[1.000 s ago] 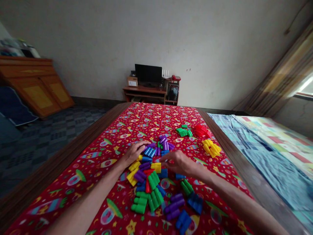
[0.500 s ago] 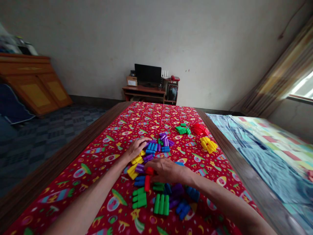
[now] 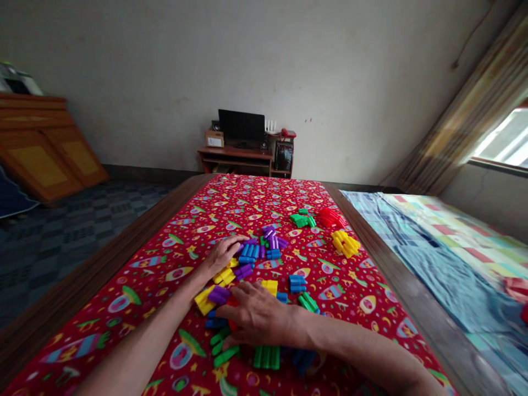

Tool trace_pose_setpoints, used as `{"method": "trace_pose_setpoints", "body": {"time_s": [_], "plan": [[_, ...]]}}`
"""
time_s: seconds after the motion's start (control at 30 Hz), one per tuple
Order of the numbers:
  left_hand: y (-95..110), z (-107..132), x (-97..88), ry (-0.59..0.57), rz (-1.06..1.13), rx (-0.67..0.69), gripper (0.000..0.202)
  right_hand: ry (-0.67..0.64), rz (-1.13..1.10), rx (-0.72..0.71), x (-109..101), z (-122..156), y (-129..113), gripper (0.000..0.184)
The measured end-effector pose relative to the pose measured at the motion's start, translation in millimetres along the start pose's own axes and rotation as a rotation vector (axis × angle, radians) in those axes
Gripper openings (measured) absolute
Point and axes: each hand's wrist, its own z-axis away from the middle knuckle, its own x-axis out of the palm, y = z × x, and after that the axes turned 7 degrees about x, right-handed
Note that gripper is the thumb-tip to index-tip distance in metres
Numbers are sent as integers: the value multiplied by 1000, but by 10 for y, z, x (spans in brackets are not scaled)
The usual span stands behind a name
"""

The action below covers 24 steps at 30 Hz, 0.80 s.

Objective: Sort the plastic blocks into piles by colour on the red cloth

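Right-hand fingers (image 3: pixel 236 314) spread wide, palm down over toy blocks (image 3: pixel 218 295), nothing visibly gripped. Left hand (image 3: pixel 221 256) loosely curved, open, fingertips just beside blue blocks (image 3: pixel 249 254). Blocks scattered across red rocket-print cloth (image 3: pixel 173 324). Carton label (image 3: pixel 214 141) on far desk too small to read.

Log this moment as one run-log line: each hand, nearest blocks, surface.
left hand: beside yellow plastic blocks | right hand: over green plastic blocks | surface: red printed cloth
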Motion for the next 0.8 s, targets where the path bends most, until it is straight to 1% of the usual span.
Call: {"method": "trace_pose_setpoints", "body": {"time_s": [0.03, 0.13, 0.2, 0.3, 0.4, 0.47, 0.5, 0.57, 0.6, 0.7, 0.8], "plan": [[2, 1, -2, 0, -2, 0, 46, -4, 3, -8, 4, -11, 5, 46], [-11, 0, -1, -3, -3, -1, 47, -42, -34, -33, -40, -20, 72, 22], [-28, -1, 4, -4, 1, -2, 46, -68, -46, -66, -81, -2, 126, 15], [-40, -4, 7, -1, -2, -3, 47, -68, -98, -117, -104, 28, 180, 12], [-16, -5, -2, -8, -12, -12, 48, -36, -245, -113, -133, 39, 244, 10], [9, -4, -12, -10, -17, -17, 49, 32, -331, -84, -215, 65, 358, 10], [18, -4, -17, -10, -19, -17, 49, 80, -357, -50, -282, 91, 454, 12], [18, -5, -21, -16, -24, -13, 47, 185, -365, 70, -463, 179, 747, 20], [7, -6, -19, -19, -23, -12, 47, 247, -345, 166, -570, 238, 946, 25], [-67, -7, 1, -6, -7, -19, 48, 425, -195, 518, -896, 455, 1704, 37], [-152, -2, 28, 16, 12, -20, 47, 556, 33, 881, -1120, 688, 2496, 36]]}}
